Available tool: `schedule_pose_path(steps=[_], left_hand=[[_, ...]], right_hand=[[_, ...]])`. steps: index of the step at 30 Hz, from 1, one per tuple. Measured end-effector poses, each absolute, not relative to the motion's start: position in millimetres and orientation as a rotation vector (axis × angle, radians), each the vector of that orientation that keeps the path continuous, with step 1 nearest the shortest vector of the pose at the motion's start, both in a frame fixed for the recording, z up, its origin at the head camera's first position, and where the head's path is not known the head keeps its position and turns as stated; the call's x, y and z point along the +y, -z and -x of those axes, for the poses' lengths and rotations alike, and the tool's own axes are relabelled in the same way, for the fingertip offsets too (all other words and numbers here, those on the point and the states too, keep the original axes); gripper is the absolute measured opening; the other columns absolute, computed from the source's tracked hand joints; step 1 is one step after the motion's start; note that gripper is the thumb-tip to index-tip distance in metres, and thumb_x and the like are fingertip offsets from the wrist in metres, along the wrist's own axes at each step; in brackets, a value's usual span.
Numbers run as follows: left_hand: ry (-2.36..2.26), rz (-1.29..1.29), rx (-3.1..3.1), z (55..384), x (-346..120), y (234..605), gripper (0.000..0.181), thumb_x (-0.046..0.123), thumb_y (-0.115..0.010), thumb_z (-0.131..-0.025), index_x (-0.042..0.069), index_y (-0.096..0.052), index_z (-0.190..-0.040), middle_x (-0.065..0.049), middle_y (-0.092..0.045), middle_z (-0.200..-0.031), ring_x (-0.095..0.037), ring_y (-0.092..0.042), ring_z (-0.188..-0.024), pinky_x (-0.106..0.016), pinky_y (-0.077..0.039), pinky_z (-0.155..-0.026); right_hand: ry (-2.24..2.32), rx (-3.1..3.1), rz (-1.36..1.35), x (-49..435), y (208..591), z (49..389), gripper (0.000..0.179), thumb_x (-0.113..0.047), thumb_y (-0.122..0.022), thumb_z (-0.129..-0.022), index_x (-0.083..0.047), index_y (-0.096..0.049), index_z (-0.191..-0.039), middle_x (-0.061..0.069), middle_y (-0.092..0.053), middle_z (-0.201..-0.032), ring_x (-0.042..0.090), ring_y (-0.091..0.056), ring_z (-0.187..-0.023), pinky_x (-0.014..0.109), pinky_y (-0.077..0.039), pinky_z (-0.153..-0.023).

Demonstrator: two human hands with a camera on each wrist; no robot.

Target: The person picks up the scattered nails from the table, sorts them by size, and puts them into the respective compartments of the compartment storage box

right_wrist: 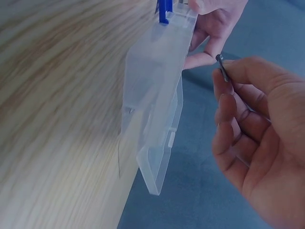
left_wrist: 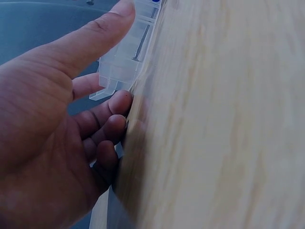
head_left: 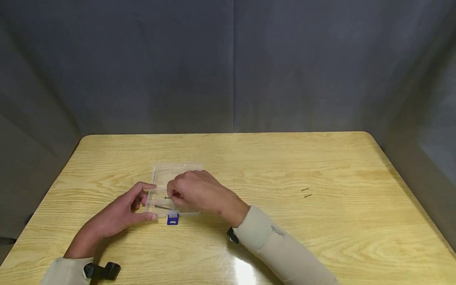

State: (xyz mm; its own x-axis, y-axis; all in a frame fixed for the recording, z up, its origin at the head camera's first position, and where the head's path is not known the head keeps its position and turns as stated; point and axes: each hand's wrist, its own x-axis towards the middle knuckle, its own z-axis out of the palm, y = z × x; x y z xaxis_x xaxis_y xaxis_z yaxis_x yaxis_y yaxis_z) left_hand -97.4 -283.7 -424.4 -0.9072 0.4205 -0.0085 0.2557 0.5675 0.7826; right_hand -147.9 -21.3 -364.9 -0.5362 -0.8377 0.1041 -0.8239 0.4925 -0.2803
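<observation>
A clear plastic compartment box (head_left: pixel 178 170) with a blue latch (head_left: pixel 172 218) lies on the table's left half, its lid raised. My left hand (head_left: pixel 117 209) holds the box's near left corner, thumb at the front and forefinger against the left side; the other fingers are bent beside it. Over the box, my right hand (head_left: pixel 199 192) pinches a small dark screw (right_wrist: pixel 222 67) between thumb and forefinger. A longer screw (head_left: pixel 163 207) lies in a front compartment, also visible through the wall in the left wrist view. The right hand hides part of the box's inside.
Two thin screws (head_left: pixel 306 192) lie apart from the box on the right half of the wooden table (head_left: pixel 342 233). Dark grey cloth (head_left: pixel 228 67) stands behind the table and along its sides. Both wrists carry small black cameras.
</observation>
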Motion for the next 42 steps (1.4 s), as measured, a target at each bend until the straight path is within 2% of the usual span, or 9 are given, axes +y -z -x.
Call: schedule_pose_path(steps=[10,18,25,42], left_hand=[[-1.252,-0.577,2.602,98,-284,424,0.063,0.025,-0.083,-0.091,0.014,-0.048,-0.143,-0.006,-0.045,-0.097,-0.017,-0.043,-0.079,-0.031,-0.038,-0.069],[-1.244,-0.586,2.610,98,-286,424,0.060,0.024,-0.082,-0.091,0.019,-0.048,-0.141,-0.005,-0.046,-0.097,-0.017,-0.043,-0.080,-0.031,-0.038,-0.069],[-1.259,-0.622,2.613,98,-287,425,0.059,0.023,-0.082,-0.091,0.022,-0.048,-0.139,-0.006,-0.046,-0.097,-0.019,-0.044,-0.077,-0.031,-0.038,-0.067],[-1.268,-0.594,2.594,99,-284,425,0.060,0.023,-0.082,-0.091,0.018,-0.048,-0.141,-0.007,-0.045,-0.097,-0.019,-0.042,-0.077,-0.032,-0.039,-0.067]], right_hand=[[0.483,2.683,1.503,-34,367,148,0.017,-0.014,-0.068,-0.098,-0.024,-0.069,-0.084,-0.015,-0.055,-0.075,0.001,-0.048,-0.068,0.021,-0.041,-0.061],[0.444,2.696,1.498,-43,366,147,0.013,-0.018,-0.068,-0.099,-0.024,-0.073,-0.089,-0.017,-0.057,-0.077,0.000,-0.049,-0.069,0.020,-0.041,-0.061],[0.485,2.675,1.499,-51,366,145,0.015,-0.020,-0.070,-0.099,-0.025,-0.070,-0.085,-0.017,-0.056,-0.075,0.000,-0.048,-0.068,0.020,-0.040,-0.059],[0.528,2.692,1.488,-44,370,147,0.018,-0.017,-0.067,-0.100,-0.025,-0.070,-0.084,-0.016,-0.055,-0.074,0.000,-0.047,-0.066,0.019,-0.039,-0.059]])
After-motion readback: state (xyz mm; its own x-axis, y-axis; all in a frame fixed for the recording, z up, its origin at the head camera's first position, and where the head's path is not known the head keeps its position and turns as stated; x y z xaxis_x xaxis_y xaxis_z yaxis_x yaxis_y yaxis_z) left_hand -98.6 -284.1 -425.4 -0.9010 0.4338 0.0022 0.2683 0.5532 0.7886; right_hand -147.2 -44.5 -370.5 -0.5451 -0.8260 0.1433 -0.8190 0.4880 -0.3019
